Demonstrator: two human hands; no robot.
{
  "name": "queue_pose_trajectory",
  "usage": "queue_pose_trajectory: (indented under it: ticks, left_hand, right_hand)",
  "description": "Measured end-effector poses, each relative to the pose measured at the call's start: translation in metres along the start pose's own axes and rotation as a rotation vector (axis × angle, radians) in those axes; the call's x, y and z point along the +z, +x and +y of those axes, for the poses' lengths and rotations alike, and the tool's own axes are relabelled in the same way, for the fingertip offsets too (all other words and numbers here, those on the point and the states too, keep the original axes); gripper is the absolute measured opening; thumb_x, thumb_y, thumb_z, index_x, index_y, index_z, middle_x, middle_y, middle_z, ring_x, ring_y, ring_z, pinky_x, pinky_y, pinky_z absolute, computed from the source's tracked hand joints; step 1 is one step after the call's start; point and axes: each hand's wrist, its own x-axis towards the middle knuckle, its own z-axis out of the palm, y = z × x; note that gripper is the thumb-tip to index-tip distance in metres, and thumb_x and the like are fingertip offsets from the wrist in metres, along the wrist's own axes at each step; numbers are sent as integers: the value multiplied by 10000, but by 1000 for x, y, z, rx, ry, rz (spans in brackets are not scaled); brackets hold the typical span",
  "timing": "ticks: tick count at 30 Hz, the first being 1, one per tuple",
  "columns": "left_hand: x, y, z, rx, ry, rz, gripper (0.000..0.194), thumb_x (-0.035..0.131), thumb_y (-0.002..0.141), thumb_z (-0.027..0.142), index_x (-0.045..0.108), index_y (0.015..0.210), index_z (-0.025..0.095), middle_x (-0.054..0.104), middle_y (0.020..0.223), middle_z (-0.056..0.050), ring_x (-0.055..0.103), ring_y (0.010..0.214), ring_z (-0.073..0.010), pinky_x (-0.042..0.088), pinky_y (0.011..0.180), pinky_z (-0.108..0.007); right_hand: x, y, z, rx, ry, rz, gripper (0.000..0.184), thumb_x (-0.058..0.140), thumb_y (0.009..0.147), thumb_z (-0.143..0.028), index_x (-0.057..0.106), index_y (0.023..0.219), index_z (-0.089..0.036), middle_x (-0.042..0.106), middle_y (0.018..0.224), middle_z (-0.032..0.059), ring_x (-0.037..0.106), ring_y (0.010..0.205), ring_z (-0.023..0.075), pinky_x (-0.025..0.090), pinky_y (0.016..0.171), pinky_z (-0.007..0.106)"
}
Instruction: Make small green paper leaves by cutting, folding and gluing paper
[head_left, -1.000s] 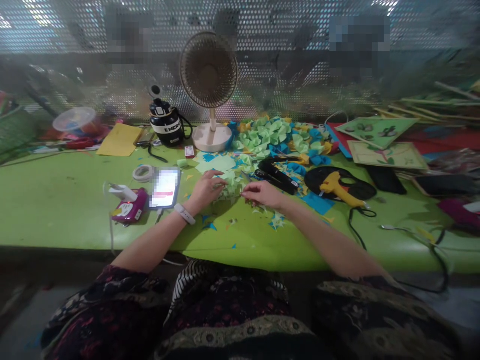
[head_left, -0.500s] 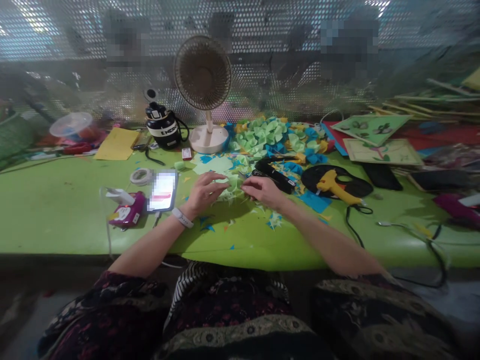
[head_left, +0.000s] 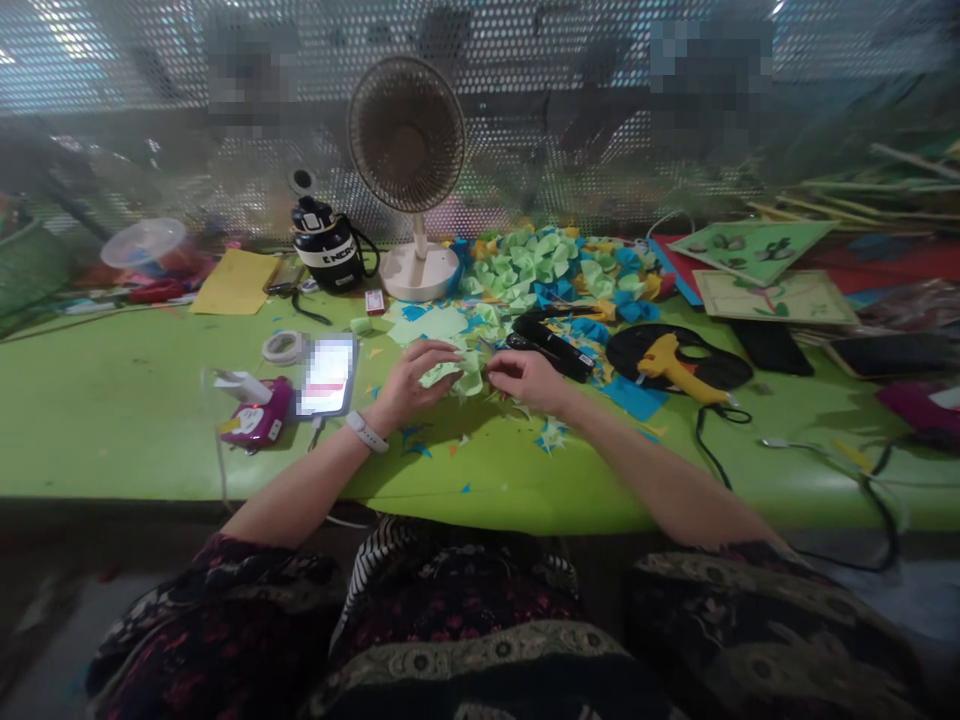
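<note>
My left hand [head_left: 417,384] is closed round a light green paper flower [head_left: 471,372], its petals showing past the fingertips. Just to the right of it, my right hand [head_left: 528,382] has thumb and fingers pinched together, and what lies between them is too small to tell. A small gap separates the right fingertips from the flower. Paper scraps [head_left: 551,434] in green, blue and orange lie under and around both hands. Behind them is a heap of folded paper flowers [head_left: 540,262] in green, blue and yellow. A black stapler [head_left: 553,348] rests beyond my right hand.
Left of my hands lie a lit phone [head_left: 328,375], a tape roll [head_left: 283,347] and a purple box [head_left: 261,415]. A fan [head_left: 417,272] and a black bottle [head_left: 328,250] stand behind. At right, a yellow glue gun [head_left: 679,370] sits on a black palette, its cord trailing.
The green paper flower now shows more fully in my left hand, turned up between the fingers. My right fingertips have drawn slightly away from it. The view has shifted a little.
</note>
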Motion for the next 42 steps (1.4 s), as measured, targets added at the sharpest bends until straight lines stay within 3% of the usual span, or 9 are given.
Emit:
queue_pose_trajectory:
  ticks: [13, 18, 24, 30, 35, 38, 42]
  left_hand:
    - [6, -3, 0, -87, -169, -168, 145, 640, 889, 297, 711, 968, 199, 737, 934, -84, 695, 846, -169, 576, 766, -317]
    - [6, -3, 1, -133, -217, -95, 124, 648, 887, 306, 714, 872, 202, 733, 831, -55, 680, 759, -149, 552, 713, -289]
    - [2, -2, -7, -296, -194, 75, 235, 701, 837, 383, 693, 733, 172, 678, 681, -37, 616, 637, -136, 502, 601, -266]
    - [1, -5, -17, -560, -310, 103, 353, 720, 788, 499, 714, 810, 147, 696, 733, -48, 624, 619, -134, 509, 568, -245]
    - [-3, -1, -21, -668, -323, 199, 415, 739, 741, 546, 700, 808, 138, 694, 735, -46, 634, 633, -136, 531, 607, -254]
    - [-5, 2, -23, -701, -332, 234, 447, 735, 723, 576, 694, 802, 138, 694, 735, -43, 637, 640, -138, 546, 635, -261]
    - [-3, 0, -28, -724, -283, 176, 430, 701, 758, 569, 698, 811, 142, 693, 740, -44, 626, 645, -137, 524, 624, -254]
  right_hand:
    - [0, 1, -1, 45, 121, -6, 190, 692, 722, -356, 649, 788, -183, 620, 653, -10, 552, 549, 104, 493, 543, 266]
    - [2, 0, -3, 69, 141, -12, 206, 691, 723, -367, 648, 804, -182, 633, 664, -5, 547, 524, 96, 486, 523, 254]
    - [-6, 3, -3, 34, 73, 174, 255, 649, 763, -400, 654, 867, -167, 677, 706, 25, 552, 504, 104, 456, 500, 249]
    - [-14, 3, -2, -42, -184, 192, 219, 609, 800, -377, 680, 839, -174, 677, 692, 23, 585, 553, 137, 477, 601, 292]
    - [-19, 3, -1, -87, -238, 217, 224, 579, 827, -370, 690, 866, -179, 677, 724, 33, 598, 636, 164, 463, 637, 305]
    - [-22, 5, 3, -98, -293, 175, 204, 584, 830, -342, 697, 870, -177, 683, 767, 40, 602, 681, 170, 458, 660, 305]
    - [-19, 4, 7, -142, -528, -72, 187, 675, 804, -329, 721, 924, -194, 670, 922, 66, 611, 787, 187, 451, 709, 309]
